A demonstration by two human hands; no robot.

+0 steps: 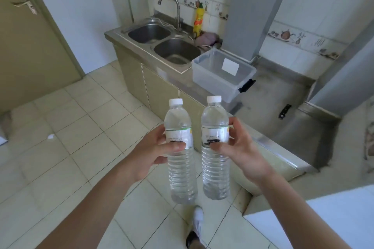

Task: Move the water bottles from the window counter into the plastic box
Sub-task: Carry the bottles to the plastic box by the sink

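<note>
Two bottles up front, mid-air over the floor. Left hand [149, 153] wraps the left bottle [180, 153] at its label, right hand [240, 151] the right bottle [215, 147] likewise. Full, so probably hefty; thin ribbed walls flex, label band looks the best hold. Box [222, 73] sits on the bench [283, 103] ahead, well apart.

Two clear water bottles sat side by side at the centre of the frame, both upright and tipped only slightly, white caps on, water filling them. The left bottle [180, 153] had a white label band around its middle, and so did the right bottle [215, 149], close beside it but not touching. Both were held in the air above the tiled floor. Up and to the right of centre, the plastic box [222, 74] rested on the counter, translucent, lid off, a white label on its far wall.
</note>
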